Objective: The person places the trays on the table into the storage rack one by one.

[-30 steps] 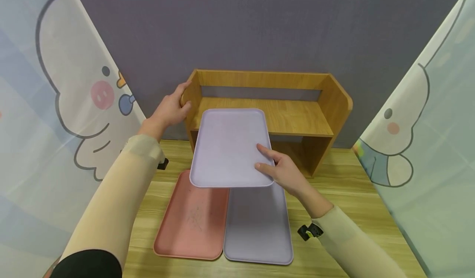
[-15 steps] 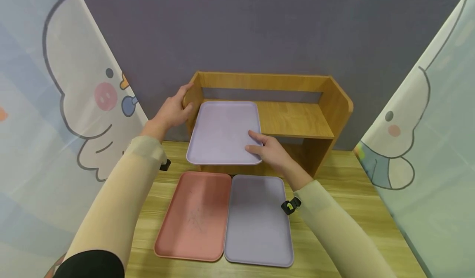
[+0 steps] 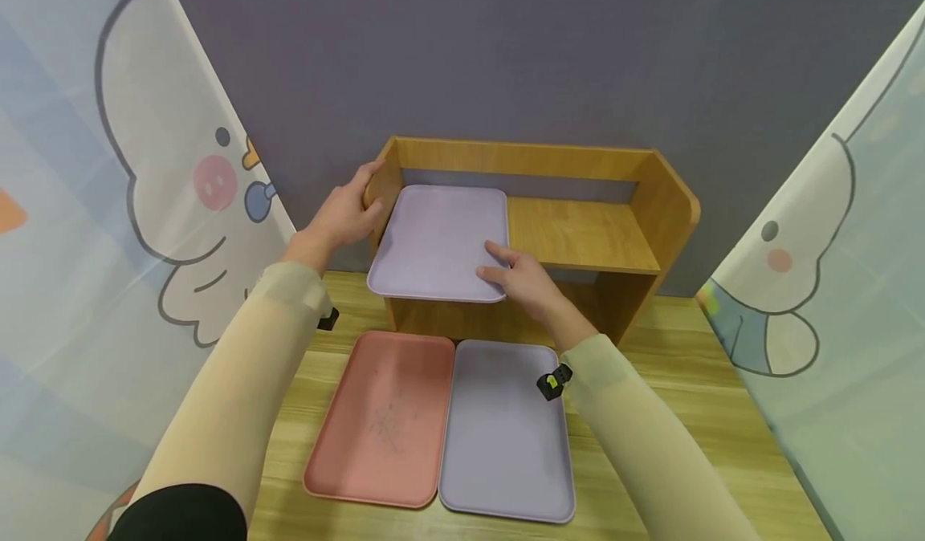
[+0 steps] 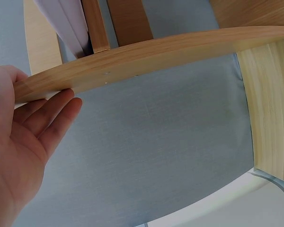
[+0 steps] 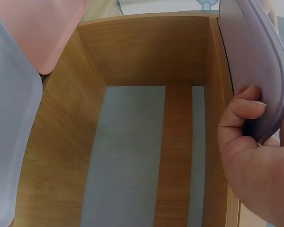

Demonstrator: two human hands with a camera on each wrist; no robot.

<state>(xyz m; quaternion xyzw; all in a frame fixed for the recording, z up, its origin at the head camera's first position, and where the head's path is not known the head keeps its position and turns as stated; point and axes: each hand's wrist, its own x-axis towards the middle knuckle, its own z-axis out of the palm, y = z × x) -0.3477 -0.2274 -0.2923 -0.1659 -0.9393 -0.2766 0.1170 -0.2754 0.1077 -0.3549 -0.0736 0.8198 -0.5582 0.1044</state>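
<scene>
A wooden desktop shelf (image 3: pixel 578 232) stands against the back wall. On the left part of its upper board lies a lilac tray (image 3: pixel 444 236), its front end jutting past the board's edge. My right hand (image 3: pixel 531 284) pinches the tray's right edge near the front corner; the right wrist view shows fingers curled under the tray (image 5: pixel 255 52). At the far left, my left hand (image 3: pixel 343 216) grips the shelf's side panel (image 4: pixel 146 52), with its fingers along the outer face in the left wrist view.
Below the shelf, a pink tray (image 3: pixel 383 421) and a second lilac tray (image 3: pixel 506 433) lie side by side on the wood-grain table (image 3: pixel 672 412). A grey wall (image 3: pixel 520 51) rises behind; printed cartoon sheets flank both sides.
My right hand has carried the lilac tray back and slightly left, from above the table trays onto the upper board. The left hand keeps its grip on the side panel.
</scene>
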